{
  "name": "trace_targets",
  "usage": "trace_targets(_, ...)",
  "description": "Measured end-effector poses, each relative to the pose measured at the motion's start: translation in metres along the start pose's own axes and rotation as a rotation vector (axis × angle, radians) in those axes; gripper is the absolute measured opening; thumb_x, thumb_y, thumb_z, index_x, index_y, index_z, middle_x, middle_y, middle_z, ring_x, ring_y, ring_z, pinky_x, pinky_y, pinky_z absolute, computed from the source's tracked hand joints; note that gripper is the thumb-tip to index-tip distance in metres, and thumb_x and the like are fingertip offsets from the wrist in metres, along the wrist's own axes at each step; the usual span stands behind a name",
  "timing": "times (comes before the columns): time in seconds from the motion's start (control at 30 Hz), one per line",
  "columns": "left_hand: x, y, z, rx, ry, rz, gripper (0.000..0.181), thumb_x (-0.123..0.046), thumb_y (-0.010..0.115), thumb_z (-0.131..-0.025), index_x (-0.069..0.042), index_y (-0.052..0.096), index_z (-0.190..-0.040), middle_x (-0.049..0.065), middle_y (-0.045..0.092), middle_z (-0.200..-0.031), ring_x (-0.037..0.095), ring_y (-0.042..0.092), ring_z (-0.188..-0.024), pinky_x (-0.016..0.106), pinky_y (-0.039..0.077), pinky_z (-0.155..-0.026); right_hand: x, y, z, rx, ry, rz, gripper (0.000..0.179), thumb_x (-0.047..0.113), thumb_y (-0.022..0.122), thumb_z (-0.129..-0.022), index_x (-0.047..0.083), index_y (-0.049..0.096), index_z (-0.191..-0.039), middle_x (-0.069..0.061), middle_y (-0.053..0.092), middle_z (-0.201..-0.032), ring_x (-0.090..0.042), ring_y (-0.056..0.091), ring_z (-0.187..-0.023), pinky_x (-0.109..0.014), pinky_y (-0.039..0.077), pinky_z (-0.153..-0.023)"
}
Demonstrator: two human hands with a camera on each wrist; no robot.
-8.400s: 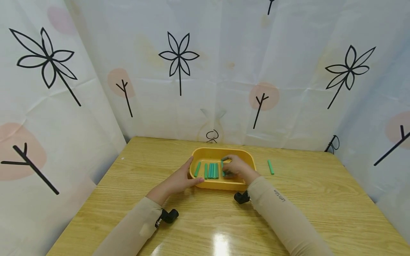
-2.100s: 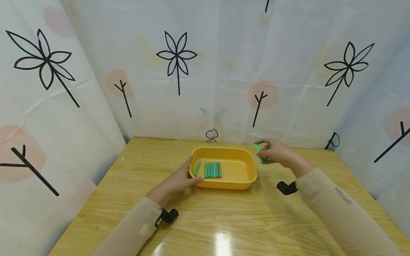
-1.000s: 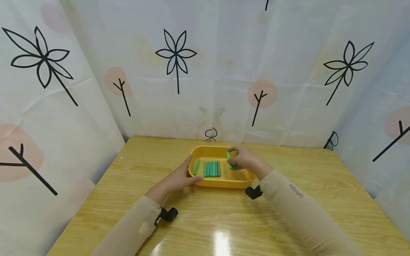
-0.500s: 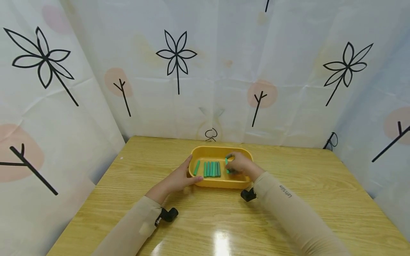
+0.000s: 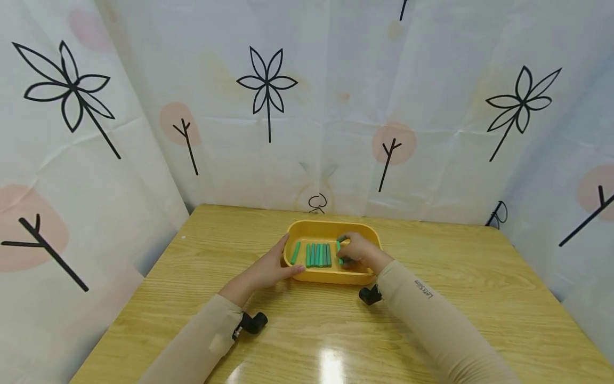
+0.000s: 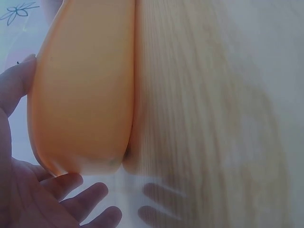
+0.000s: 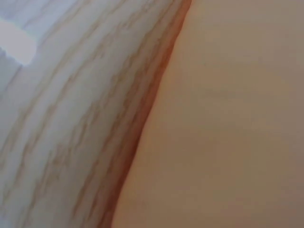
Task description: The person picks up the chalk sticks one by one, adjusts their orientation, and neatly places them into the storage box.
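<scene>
In the head view a yellow plastic tray (image 5: pixel 314 277) stands on the table. My left hand (image 5: pixel 268 269) holds its left end, thumb over the front rim and fingers along the side. The left wrist view shows that hand (image 6: pixel 42 194) against the tray's outer wall (image 6: pixel 85 95). My right hand (image 5: pixel 357 249) reaches into the tray and pinches a slim green stick (image 5: pixel 339 253), held near the floor; whether it touches down is hidden. Left of it lies a close row of several green and bluish-green sticks (image 5: pixel 318 255). One more green stick (image 5: pixel 295 253) lies slanted, apart, at the left.
A wooden table (image 5: pixel 230 234) surrounds the tray. White patterned cloth (image 5: pixel 321 106) hangs behind and at both sides. The right wrist view is mostly filled by the tray's blurred wall (image 7: pixel 223 118), beside the tabletop (image 7: pixel 71 118).
The loose stick from the table right of the tray was picked up by my right hand, carried left and lowered into the tray. My left hand has stayed on the tray.
</scene>
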State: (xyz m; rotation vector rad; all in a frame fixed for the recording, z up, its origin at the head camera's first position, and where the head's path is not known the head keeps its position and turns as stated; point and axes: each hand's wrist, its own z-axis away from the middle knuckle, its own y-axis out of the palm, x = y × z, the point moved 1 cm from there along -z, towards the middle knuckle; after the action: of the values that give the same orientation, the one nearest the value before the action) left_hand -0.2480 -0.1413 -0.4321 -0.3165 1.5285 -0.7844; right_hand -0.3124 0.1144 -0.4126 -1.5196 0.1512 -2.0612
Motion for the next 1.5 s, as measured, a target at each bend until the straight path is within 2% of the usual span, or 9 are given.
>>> trace_targets(0.6,-0.001,0.0,0.0,-0.004,-0.004,-0.012,0.108,-0.052,0.073,-0.089,-0.017,0.003,-0.163,0.015,0.015,-0.165,0.038,0.026,-0.148,0.056,0.025,-0.117,-0.002,0.005,-0.001,0.008,-0.007,-0.01,0.053,-0.006,0.064,-0.092,-0.006,0.044,-0.141,-0.018,0.058,-0.098,-0.022,0.059,-0.071,-0.034,0.059,-0.067)
trace_targets(1.0,-0.002,0.0,0.001,0.002,-0.009,-0.021,0.108,-0.053,0.072,-0.089,-0.018,0.003,-0.163,0.014,0.014,-0.166,0.039,0.026,-0.147,0.057,0.026,-0.116,0.001,-0.005,0.003,-0.009,-0.01,0.016,0.052,-0.004,0.063,-0.093,-0.004,0.046,-0.142,-0.014,0.058,-0.087,-0.02,0.059,-0.067,-0.035,0.059,-0.067)
trace_targets(1.27,-0.002,-0.001,0.0,-0.002,-0.01,-0.02,0.108,-0.052,0.073,-0.089,-0.017,0.003,-0.163,0.015,0.015,-0.166,0.038,0.025,-0.148,0.056,0.025,-0.117,0.002,-0.01,0.011,-0.003,-0.04,0.051,0.05,-0.001,0.063,-0.095,-0.003,0.047,-0.142,-0.014,0.059,-0.091,-0.021,0.061,-0.07,-0.037,0.059,-0.069)
trace_targets(1.5,-0.001,-0.001,0.0,0.002,0.003,-0.026,0.112,-0.058,0.072,-0.086,-0.016,0.003,-0.163,0.016,0.016,-0.165,0.037,0.026,-0.148,0.056,0.025,-0.117,0.002,-0.017,0.018,0.005,-0.074,0.065,0.05,0.001,0.063,-0.095,-0.004,0.047,-0.142,-0.016,0.059,-0.095,-0.024,0.062,-0.074,-0.04,0.059,-0.072)
